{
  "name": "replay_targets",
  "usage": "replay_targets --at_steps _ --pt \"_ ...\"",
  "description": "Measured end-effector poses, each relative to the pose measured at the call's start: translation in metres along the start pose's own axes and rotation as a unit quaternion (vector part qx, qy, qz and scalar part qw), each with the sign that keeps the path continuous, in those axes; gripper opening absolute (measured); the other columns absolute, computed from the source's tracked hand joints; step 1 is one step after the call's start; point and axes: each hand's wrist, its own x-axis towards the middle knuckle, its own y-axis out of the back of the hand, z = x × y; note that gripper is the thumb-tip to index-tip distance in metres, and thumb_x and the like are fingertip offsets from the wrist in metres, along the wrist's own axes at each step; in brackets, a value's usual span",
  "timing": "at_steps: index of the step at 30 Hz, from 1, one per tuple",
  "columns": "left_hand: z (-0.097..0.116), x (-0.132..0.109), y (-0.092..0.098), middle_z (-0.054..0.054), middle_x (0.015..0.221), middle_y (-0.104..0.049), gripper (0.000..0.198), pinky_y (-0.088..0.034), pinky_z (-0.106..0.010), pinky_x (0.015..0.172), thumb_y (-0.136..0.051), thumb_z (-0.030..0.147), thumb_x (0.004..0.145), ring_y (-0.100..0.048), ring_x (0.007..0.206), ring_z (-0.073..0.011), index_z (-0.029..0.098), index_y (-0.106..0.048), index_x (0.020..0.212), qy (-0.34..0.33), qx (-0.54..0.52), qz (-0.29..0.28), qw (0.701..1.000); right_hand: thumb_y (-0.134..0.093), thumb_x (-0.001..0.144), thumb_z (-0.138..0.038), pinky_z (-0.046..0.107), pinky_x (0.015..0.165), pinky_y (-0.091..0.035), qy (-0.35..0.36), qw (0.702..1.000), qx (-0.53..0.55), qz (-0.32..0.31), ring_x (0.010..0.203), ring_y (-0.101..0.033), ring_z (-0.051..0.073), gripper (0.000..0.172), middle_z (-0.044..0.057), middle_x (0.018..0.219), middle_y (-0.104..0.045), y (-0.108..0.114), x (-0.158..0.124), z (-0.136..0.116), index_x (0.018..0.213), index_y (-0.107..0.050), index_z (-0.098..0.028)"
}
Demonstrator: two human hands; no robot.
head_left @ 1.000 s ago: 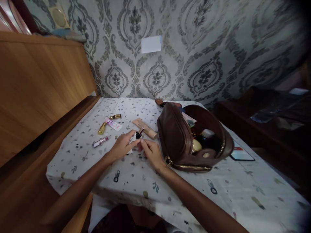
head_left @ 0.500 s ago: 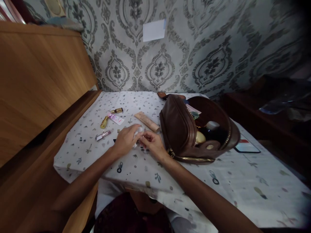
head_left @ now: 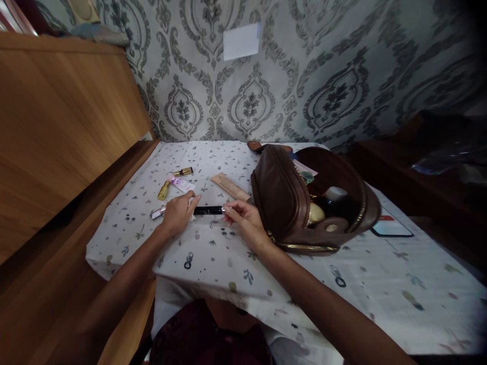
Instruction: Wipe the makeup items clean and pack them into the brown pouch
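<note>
A slim black cosmetic tube [head_left: 207, 210] with a silvery end lies level between my two hands, just above the cloth. My left hand [head_left: 178, 214] is closed around its left end, with a bit of white tissue [head_left: 192, 218] showing under the fingers. The fingertips of my right hand [head_left: 243, 219] pinch the silvery right end. Behind the hands rests a beige squeeze tube [head_left: 230, 186]. Partly behind my left hand is a clear and pinkish lip tube [head_left: 157, 213]. A white and pink tube [head_left: 182, 183] and two small gold bottles [head_left: 164, 190] [head_left: 183, 172] lie farther left.
An open brown leather bag [head_left: 276, 197] stands right of my right hand, holding a dark bottle with a white cap [head_left: 336, 194] and other items. A phone [head_left: 393, 226] lies beyond it. A wooden cabinet [head_left: 68, 116] borders the left, and patterned cloth covers the table [head_left: 228, 266].
My left hand has moved left along the black tube, drawing the white tissue with it, so the tube's middle now shows. My right hand has shifted slightly right.
</note>
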Motion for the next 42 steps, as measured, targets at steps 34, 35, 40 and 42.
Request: replay_targets --at_steps 34,35,40,42 --pt "0.024 -0.022 -0.052 0.000 0.063 -0.065 0.050 -0.050 -0.027 0.060 -0.085 0.051 0.063 -0.062 0.058 -0.0143 0.014 -0.065 0.090 0.118 -0.605 -0.202 0.761 -0.080 0.067 -0.051 0.018 0.044 -0.036 -0.125 0.982 0.077 -0.117 0.048 -0.057 0.010 0.040 -0.002 0.056 -0.064 -0.008 -0.006 0.004 0.077 -0.057 -0.019" --pt "0.026 -0.024 -0.053 0.000 0.061 -0.064 0.047 -0.050 -0.027 0.060 -0.083 0.051 0.065 -0.062 0.057 -0.0144 0.014 -0.065 0.086 0.104 -0.604 -0.212 0.761 -0.079 0.068 -0.051 0.018 0.043 -0.034 -0.126 0.982 0.072 -0.118 0.045 -0.055 0.009 0.040 -0.003 0.053 -0.062 -0.008 -0.006 0.004 0.077 -0.057 -0.019" --pt "0.031 -0.023 -0.049 0.000 0.056 -0.063 0.048 -0.051 -0.028 0.059 -0.079 0.054 0.069 -0.063 0.054 -0.0161 0.013 -0.065 0.090 0.097 -0.615 -0.205 0.755 -0.075 0.070 -0.053 0.018 0.040 -0.029 -0.115 0.984 0.054 -0.122 0.039 -0.043 0.007 0.040 -0.005 0.048 -0.057 -0.010 -0.006 0.002 0.077 -0.056 -0.019" --pt "0.030 -0.022 -0.050 0.000 0.054 -0.063 0.051 -0.050 -0.029 0.056 -0.078 0.058 0.068 -0.062 0.051 -0.0164 0.014 -0.064 0.090 0.103 -0.608 -0.201 0.761 -0.075 0.070 -0.055 0.018 0.040 -0.029 -0.110 0.985 0.045 -0.123 0.039 -0.043 0.007 0.041 -0.005 0.048 -0.057 -0.010 -0.007 0.001 0.077 -0.056 -0.019"
